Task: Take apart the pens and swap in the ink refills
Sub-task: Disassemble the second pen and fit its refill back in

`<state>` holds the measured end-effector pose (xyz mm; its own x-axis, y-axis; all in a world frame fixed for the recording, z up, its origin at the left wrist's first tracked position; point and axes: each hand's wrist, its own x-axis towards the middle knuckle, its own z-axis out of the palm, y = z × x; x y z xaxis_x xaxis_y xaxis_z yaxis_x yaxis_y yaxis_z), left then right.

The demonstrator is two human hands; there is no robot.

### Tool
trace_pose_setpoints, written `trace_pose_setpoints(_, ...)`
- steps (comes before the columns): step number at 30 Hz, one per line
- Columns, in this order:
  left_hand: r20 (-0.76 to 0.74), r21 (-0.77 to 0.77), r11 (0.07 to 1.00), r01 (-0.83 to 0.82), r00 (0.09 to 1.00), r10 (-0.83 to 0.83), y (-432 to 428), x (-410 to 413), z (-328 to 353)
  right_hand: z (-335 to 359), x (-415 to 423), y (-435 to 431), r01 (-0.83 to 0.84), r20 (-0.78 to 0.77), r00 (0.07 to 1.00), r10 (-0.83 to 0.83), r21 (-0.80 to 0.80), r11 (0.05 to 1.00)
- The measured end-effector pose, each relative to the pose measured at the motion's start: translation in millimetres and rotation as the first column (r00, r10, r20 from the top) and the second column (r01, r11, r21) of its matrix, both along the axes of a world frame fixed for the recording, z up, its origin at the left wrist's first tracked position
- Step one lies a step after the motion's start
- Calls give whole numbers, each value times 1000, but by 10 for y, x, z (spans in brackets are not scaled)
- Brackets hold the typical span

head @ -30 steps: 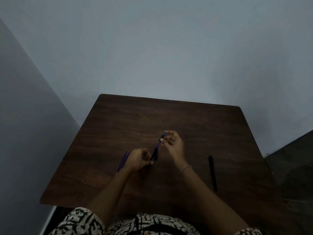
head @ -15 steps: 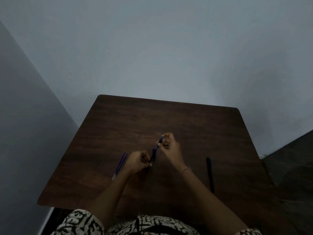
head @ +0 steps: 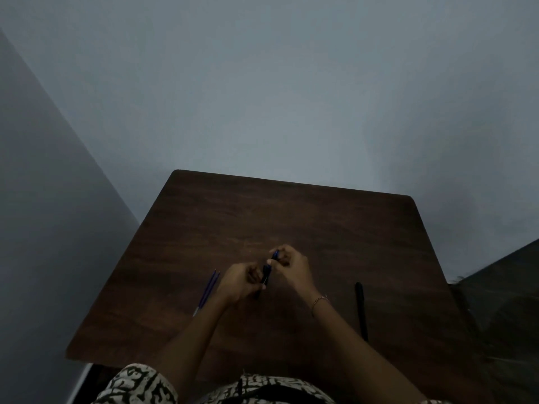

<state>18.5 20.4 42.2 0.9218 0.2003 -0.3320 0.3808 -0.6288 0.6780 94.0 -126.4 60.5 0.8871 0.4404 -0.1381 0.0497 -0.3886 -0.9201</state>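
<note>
Head view, dim light, looking down at a dark wooden table [head: 291,211] pushed up to a pale wall [head: 262,97]. Both hands are raised just over the table's middle, close together. Left hand [head: 237,284]: fingers curled, gripping the lower dark end of a pen [head: 266,274]. Right hand [head: 293,268]: fingers curled, pinching the pen's upper blue end. The pen runs tilted between the two hands, lower end toward the left hand, blue tip poking out beside the right fingers; can't tell whether its parts are already separated or only held together, too dark. Two thin blue ink refills [head: 208,290] lie side by side on the table just left of the left hand, touching or nearly so, tips pointing away from the person. A second black pen [head: 361,312] lies flat on the table to the right, well apart from the right forearm, roughly lengthwise toward the person. Thin bracelet [head: 320,300] on the right wrist. Black-and-white patterned clothing [head: 145,384] along the bottom edge.
</note>
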Motion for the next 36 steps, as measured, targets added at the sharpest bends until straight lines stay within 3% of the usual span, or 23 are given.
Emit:
trace_pose_setpoints(15,-22,-12,999,49,999,-49,-21,88,76,2,128,-35,-35,-145,989,22,-89,995)
trace_pose_setpoints(24,-12,-53,997,59,998,-60,-71,150,53,-20,249,-18,-11,-212,976,-42,-242,970)
trace_pose_setpoints(29,-43,-105,994,33,998,-38,-104,199,46,-8,231,19,-15,-183,983,-36,-271,962)
trace_pose_setpoints(32,-24,-116,993,6,1000,-9,-112,226,54,-5,214,37,-32,-222,975,-10,-180,983)
trace_pose_setpoints(36,17,-78,997,-7,1000,8,-97,287,57,28,166,108,163,-472,880,-60,181,970)
